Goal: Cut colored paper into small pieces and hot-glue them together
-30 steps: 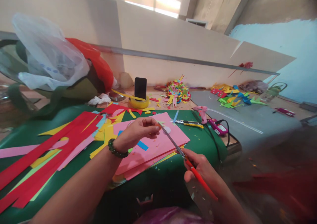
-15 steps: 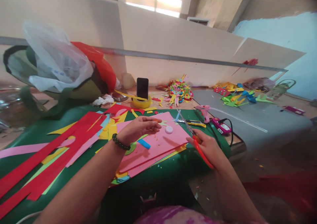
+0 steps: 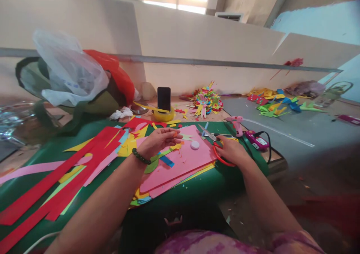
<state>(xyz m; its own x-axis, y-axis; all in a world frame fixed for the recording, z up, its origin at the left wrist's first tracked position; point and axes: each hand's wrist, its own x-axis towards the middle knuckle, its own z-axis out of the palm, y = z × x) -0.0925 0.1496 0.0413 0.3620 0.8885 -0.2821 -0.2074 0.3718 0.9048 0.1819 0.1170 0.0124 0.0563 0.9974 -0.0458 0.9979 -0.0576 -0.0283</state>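
Observation:
My left hand, with a dark beaded bracelet at the wrist, pinches a small orange piece of paper above the pink paper sheets. Below it are a yellow paper piece with a fringed edge, a green paper leaf shape and a blue strip. My right hand has its fingers on the red-handled scissors at the sheets' right edge. Their blades are parted and point away to the left, beside a utility knife. A white round cap sits between my hands.
Red paper strips spread over the green mat at left. A pink glue gun and purple power strip stand at right. Behind are a phone leaning by yellow tape, paper flowers and a bag.
My right hand has moved the scissors forward and down to the mat by the utility knife. The fringed yellow piece now shows under my left hand, which keeps its pinch. The view has shifted slightly.

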